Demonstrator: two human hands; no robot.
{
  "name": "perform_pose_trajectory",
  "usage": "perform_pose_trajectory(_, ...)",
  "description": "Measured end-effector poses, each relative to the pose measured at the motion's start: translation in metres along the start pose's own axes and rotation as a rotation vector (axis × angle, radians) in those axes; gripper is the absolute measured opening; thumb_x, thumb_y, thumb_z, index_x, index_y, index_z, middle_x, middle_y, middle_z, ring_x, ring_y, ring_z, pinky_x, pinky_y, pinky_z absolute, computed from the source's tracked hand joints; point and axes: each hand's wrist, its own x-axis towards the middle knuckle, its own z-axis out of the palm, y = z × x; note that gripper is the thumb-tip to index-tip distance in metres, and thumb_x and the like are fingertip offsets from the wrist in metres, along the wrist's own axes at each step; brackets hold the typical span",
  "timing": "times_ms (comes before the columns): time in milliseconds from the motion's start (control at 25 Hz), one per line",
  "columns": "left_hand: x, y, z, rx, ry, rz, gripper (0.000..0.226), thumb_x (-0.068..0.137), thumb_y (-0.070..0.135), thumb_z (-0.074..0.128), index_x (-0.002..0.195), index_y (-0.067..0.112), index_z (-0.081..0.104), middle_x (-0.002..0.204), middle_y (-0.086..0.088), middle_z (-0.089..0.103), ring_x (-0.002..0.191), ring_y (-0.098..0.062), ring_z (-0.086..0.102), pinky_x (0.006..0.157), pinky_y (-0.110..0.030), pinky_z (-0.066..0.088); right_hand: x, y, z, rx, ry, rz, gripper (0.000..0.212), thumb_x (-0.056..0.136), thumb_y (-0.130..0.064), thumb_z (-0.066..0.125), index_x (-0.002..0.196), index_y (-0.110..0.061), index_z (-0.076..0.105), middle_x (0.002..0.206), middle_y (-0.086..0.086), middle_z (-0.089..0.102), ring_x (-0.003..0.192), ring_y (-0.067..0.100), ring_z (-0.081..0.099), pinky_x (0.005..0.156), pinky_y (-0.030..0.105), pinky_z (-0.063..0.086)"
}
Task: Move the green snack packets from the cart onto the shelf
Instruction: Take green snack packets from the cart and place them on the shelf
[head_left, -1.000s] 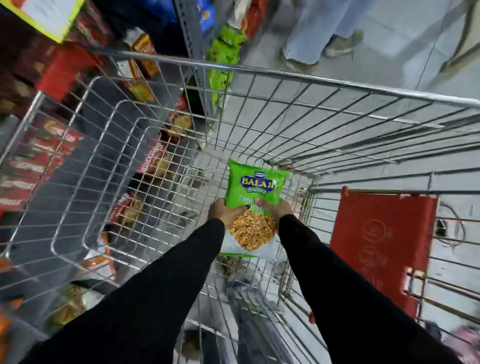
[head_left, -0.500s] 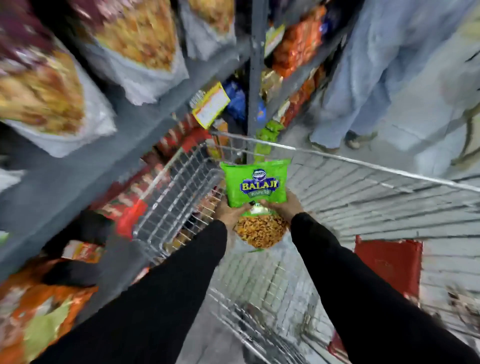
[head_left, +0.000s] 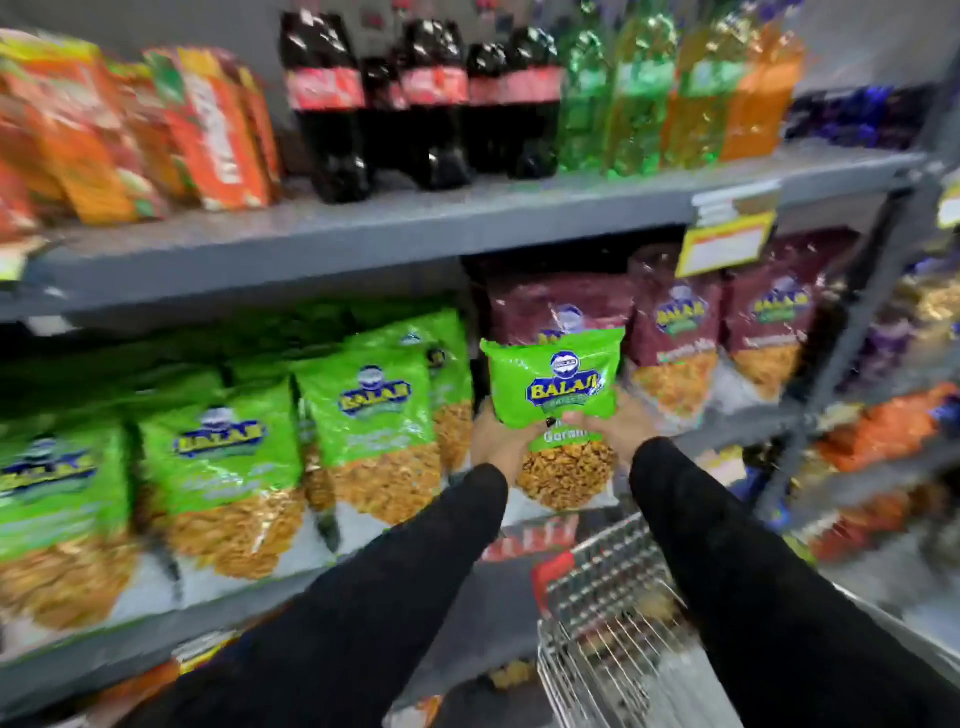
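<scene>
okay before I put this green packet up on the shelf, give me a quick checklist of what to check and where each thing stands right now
1. Grip: left hand and right hand both hold the green packet at its sides: ok.
2. Packet upright, logo facing out: ok.
3. Right row: green packets on the shelf sit just left of it; it is in front of the maroon packets, so it needs to shift left: not ok.
4. Free slot in the green row: cannot tell, the row looks full in front.
5. Headroom under the upper shelf board: ok.
6. Cart clear of the arms: ok.
</scene>
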Motion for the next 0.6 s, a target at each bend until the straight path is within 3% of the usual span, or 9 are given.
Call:
perform_pose_trajectory(80, 0.014, 0.005, -0.025, 0.083, 0.061, -0.025, 0.067, 0.074, 0.017, 0.075, 0.13, -0.001, 0.042, 0.131, -0.018, 0.055, 0.121, -0.028, 0.052, 0.098, -0.032, 0.042, 0.017, -0.008, 0.031, -0.046, -0.017, -0.032, 0.043, 0.069, 0.002, 0.073, 0.11, 0.002, 0.058, 0.097, 0.013, 0.071, 0.075, 0.013, 0.064, 0.085, 0.028, 0.053)
perform_pose_trajectory(200, 0.031, 0.003, -0.044, 0.124, 0.098, -0.112, 0.083, 0.078, 0.022, 0.071, 0.141, -0.002, 0.023, 0.149, -0.019, 0.033, 0.136, -0.029, 0.034, 0.112, -0.035, 0.03, 0.034, -0.012, 0.058, -0.021, -0.084, -0.028, 0.064, 0.065, 0.001, 0.076, 0.123, -0.001, 0.05, 0.121, 0.018, 0.061, 0.105, 0.025, 0.061, 0.098, 0.035, 0.048)
perform_pose_trajectory(280, 0.038, 0.001, -0.044, 0.121, 0.105, -0.144, 0.083, 0.08, 0.021, 0.069, 0.143, -0.002, 0.02, 0.152, -0.017, 0.028, 0.139, -0.03, 0.029, 0.114, -0.036, 0.027, 0.043, -0.009, 0.066, -0.002, -0.107, -0.01, 0.071, 0.066, 0.001, 0.076, 0.129, -0.002, 0.044, 0.123, 0.013, 0.058, 0.108, 0.024, 0.058, 0.089, 0.023, 0.053)
perform_pose_trajectory(440, 0.048, -0.005, -0.038, 0.109, 0.11, -0.166, 0.077, 0.082, 0.019, 0.068, 0.142, -0.002, 0.024, 0.151, -0.017, 0.031, 0.138, -0.029, 0.032, 0.113, -0.036, 0.029, 0.05, -0.002, 0.071, -0.091, -0.029, 0.003, 0.059, 0.066, 0.001, 0.076, 0.12, 0.004, 0.051, 0.119, 0.024, 0.062, 0.089, 0.022, 0.064, 0.09, 0.031, 0.047)
perform_pose_trajectory(600, 0.056, -0.013, -0.036, 0.069, 0.166, -0.172, 0.078, 0.077, 0.018, 0.072, 0.139, -0.001, 0.03, 0.148, -0.017, 0.036, 0.136, -0.03, 0.035, 0.114, -0.04, 0.031, 0.044, -0.007, 0.078, -0.222, 0.045, -0.036, 0.069, 0.069, -0.008, 0.077, 0.127, -0.005, 0.041, 0.113, 0.009, 0.062, 0.106, 0.019, 0.057, 0.091, 0.027, 0.042)
